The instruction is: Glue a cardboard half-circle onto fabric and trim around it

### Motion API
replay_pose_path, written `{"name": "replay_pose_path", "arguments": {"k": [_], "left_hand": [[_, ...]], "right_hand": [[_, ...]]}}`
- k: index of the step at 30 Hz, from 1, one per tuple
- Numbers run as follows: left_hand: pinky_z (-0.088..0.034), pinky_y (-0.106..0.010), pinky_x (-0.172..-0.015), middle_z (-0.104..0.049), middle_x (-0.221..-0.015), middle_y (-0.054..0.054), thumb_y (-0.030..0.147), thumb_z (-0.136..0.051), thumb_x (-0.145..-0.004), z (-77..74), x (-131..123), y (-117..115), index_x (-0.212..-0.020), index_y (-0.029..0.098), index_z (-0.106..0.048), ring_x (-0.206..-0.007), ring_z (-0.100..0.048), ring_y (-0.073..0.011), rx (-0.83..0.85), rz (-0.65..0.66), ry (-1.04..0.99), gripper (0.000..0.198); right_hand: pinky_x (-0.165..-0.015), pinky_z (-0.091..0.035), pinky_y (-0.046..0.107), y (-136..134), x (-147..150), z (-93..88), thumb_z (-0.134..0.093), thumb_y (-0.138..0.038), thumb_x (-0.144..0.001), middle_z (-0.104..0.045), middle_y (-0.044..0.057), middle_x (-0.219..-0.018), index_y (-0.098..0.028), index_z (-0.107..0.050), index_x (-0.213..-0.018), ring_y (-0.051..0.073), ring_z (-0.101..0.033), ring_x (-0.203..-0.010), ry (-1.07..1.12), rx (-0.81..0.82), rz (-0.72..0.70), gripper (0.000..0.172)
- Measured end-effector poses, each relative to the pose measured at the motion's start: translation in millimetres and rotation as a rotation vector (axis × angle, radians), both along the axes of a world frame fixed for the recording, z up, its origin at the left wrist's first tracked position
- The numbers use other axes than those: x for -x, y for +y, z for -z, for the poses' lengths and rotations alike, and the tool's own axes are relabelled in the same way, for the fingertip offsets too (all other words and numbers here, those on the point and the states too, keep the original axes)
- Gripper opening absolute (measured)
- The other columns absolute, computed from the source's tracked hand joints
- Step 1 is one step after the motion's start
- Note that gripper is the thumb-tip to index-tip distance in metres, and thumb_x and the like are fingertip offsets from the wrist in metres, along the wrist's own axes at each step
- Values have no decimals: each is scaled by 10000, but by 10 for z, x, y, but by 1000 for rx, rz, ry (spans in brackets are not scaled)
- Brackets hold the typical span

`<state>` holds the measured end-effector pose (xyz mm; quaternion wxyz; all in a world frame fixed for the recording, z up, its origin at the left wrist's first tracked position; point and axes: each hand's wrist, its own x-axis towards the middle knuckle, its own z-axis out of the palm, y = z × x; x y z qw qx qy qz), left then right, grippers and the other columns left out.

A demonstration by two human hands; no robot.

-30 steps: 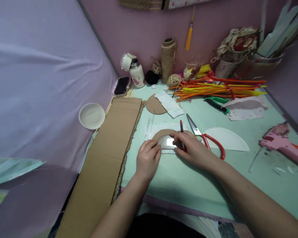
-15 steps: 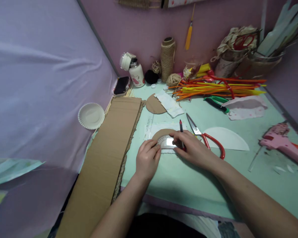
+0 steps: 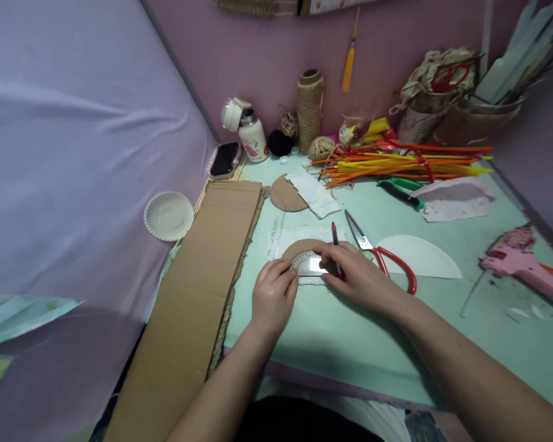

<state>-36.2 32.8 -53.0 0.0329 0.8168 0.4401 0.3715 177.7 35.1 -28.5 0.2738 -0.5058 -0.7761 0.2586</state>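
Hardly a thing had moved: the whole view had slid by a sliver, while both hands kept their places. Nearest, the left hand (image 3: 273, 298) had its fingertips on the left end of the protractor (image 3: 308, 266); pinching or merely pressing, I couldn't tell. Opposite, the right hand (image 3: 352, 273) had its grip closed around the pen (image 3: 334, 232). The protractor lay between them, over brown cardboard (image 3: 304, 244), on the tabletop (image 3: 341, 344). I judged it light, thin, stiff and slick, best taken by its end edges. Glare blanked part of its scale; fingers covered its right end and the pen's lower tip. Farther off, the clear ruler (image 3: 276, 236) barely showed; beyond, a pale strip (image 3: 317, 195) hid part of a cardboard disc (image 3: 284, 193).
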Motion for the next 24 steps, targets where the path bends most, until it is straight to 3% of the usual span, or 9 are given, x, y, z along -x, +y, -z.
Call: {"name": "replay_pose_path", "arguments": {"k": [13,24], "left_hand": [[-583,-431,-919,-748,-1006,-97,120,-653,-876,3,4,-4,-922,158,-729,-1008,-669,-237,10,9,2,97],[-586,-422,-912,-745,-996,-95,115,-651,-872,2,0,-2,-898,159,-723,-1003,-668,-238,2,9,15,89]], "right_hand": [[-756,-471,373,3,-11,-6,-547,-68,-817,-613,74,-948,-236,-497,-903,265,-572,-947,-5,4,-10,195],[-692,-458,341,-3,-1,-31,-541,-77,-816,-576,55,-868,-227,-497,-877,233,-574,-844,-14,14,-3,167]]}}
